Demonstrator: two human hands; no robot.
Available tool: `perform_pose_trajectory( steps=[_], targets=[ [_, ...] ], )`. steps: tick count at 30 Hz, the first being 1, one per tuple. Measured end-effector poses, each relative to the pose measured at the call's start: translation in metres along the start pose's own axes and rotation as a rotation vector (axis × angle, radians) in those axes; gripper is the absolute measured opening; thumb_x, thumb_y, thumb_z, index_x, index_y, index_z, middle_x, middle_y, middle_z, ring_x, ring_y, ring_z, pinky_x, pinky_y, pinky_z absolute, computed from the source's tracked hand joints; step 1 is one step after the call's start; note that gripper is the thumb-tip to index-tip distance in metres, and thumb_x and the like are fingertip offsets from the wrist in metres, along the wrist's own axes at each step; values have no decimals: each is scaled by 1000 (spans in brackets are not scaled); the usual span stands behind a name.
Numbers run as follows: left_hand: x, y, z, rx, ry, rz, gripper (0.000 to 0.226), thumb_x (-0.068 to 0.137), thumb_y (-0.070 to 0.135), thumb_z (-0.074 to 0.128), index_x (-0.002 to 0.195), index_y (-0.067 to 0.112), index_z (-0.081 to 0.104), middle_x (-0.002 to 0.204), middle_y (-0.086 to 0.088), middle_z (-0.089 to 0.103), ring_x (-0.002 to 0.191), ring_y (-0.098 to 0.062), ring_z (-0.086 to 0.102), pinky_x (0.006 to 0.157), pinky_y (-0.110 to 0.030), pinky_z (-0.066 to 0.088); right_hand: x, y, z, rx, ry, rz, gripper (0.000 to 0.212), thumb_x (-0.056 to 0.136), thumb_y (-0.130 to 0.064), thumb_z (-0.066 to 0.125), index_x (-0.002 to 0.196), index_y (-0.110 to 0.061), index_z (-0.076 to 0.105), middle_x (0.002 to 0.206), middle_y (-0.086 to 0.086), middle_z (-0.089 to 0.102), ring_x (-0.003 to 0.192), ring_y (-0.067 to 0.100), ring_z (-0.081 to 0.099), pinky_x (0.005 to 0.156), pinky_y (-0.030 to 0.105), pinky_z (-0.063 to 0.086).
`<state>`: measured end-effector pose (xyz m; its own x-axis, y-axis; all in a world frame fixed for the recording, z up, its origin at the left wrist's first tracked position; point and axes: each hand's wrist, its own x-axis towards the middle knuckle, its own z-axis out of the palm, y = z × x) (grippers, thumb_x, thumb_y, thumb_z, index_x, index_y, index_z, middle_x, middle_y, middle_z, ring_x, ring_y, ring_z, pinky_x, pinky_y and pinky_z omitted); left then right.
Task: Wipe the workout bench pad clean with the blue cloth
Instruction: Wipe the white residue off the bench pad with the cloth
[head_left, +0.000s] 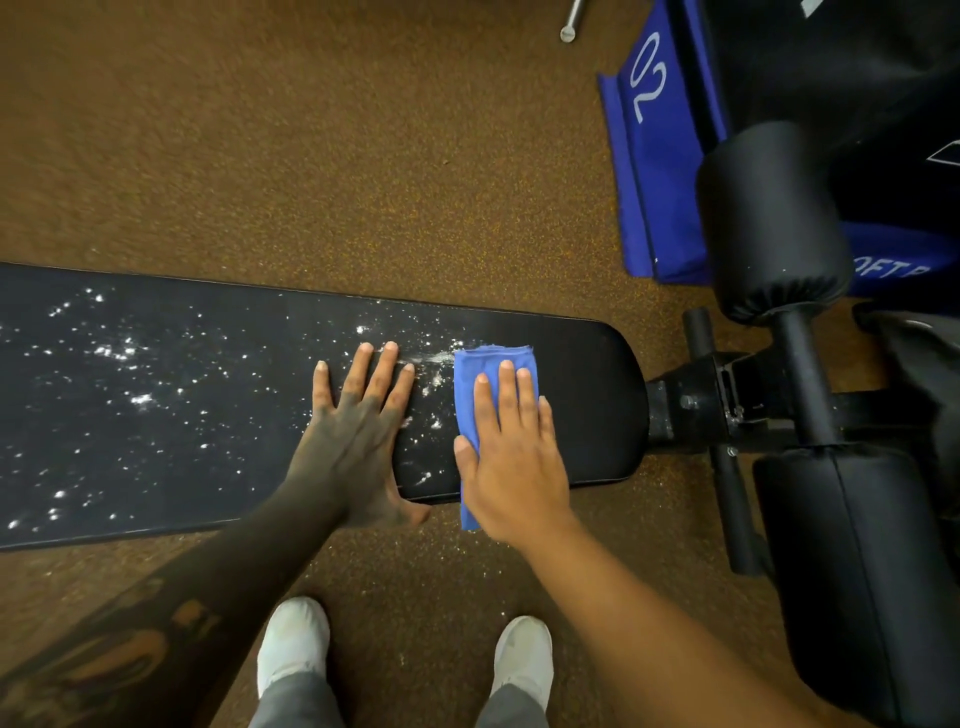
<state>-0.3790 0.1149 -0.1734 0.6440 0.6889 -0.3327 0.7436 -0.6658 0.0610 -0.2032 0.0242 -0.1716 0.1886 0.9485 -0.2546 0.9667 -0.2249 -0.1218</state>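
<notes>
Wiping under way at the clean end of the pad (582, 415).
Right hand (511, 457), flat, presses cloth (470, 384) for contact; left hand (358, 415), spread and empty, braces beside it among specks (140, 400).

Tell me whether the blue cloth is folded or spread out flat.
Folded. The blue cloth forms a narrow strip under the right hand, lying across the bench pad, its near end hanging over the edge.

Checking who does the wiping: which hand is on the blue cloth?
The right hand presses the blue cloth; the left hand lies flat on the bare bench pad.
</notes>
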Motion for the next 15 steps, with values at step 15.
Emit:
perform_pose_trajectory(
  steps=[15],
  targets=[
    [-5, -10, 3, -33, 6, 21, 155, 43, 103, 37, 158, 7, -4, 167, -16, -12, 154, -35, -14, 122, -65, 1, 28, -5, -4, 18, 27, 5, 69, 98, -49, 15, 157, -15, 3, 165, 11, -7, 151, 26, -13, 122, 47, 1]
  ],
)
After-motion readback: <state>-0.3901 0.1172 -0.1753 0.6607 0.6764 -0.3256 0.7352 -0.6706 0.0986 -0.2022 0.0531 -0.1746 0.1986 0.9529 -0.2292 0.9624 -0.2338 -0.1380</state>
